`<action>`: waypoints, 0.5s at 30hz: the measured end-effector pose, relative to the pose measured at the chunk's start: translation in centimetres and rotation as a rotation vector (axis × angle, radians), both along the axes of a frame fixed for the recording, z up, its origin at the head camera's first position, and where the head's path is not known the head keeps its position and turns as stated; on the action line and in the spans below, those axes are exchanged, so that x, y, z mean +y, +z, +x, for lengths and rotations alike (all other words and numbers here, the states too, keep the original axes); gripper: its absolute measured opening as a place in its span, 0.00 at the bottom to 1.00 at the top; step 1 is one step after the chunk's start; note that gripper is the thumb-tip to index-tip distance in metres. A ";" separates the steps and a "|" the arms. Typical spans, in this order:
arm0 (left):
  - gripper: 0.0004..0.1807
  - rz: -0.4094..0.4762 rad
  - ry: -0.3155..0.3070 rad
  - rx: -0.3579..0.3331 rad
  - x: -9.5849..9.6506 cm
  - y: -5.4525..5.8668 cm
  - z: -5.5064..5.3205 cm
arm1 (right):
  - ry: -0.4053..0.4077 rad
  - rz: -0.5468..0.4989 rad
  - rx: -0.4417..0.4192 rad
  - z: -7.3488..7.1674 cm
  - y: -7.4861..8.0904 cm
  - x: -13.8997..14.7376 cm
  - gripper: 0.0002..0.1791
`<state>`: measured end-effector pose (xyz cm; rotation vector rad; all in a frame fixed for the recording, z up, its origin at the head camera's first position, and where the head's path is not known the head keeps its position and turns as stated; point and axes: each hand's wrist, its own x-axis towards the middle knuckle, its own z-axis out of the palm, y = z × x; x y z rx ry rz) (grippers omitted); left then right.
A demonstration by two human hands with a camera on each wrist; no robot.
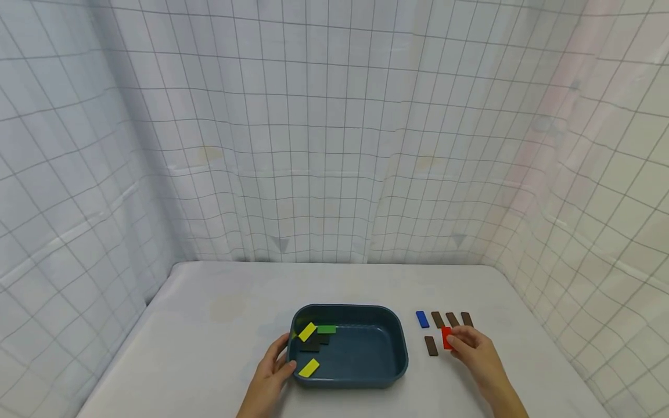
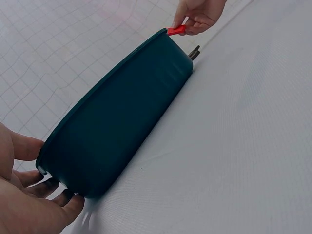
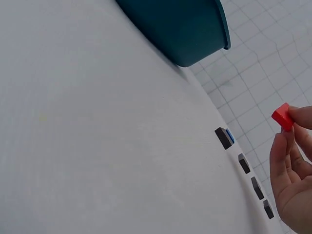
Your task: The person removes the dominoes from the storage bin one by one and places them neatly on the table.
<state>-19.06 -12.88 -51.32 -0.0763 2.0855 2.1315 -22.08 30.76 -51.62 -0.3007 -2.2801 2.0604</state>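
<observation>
Bin [image 1: 347,383], end held in left grip [image 1: 270,367], contains five blocks [image 1: 309,368], apparently the done share; right grip [image 1: 474,347] pinches red block [image 1: 446,337] above bench [image 1: 183,337], five other blocks [image 1: 422,319] outside seemingly left.

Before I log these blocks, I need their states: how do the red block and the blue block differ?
The right hand pinches the red block; the blue block lies untouched. The red block is raised above the table; the blue block lies flat on it. Both are outside the tub.
</observation>
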 end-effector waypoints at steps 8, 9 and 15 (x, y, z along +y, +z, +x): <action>0.34 -0.026 0.018 -0.014 0.1 0.2 0.0 | -0.027 0.088 -0.045 -0.1 -0.5 0.6 0.15; 0.34 -0.029 0.017 -0.016 0.1 0.2 0.0 | -0.033 0.113 -0.053 -0.1 -0.6 0.7 0.15; 0.34 -0.020 0.015 -0.017 0.1 0.2 0.1 | -0.067 0.245 -0.093 -0.2 -1.3 1.1 0.12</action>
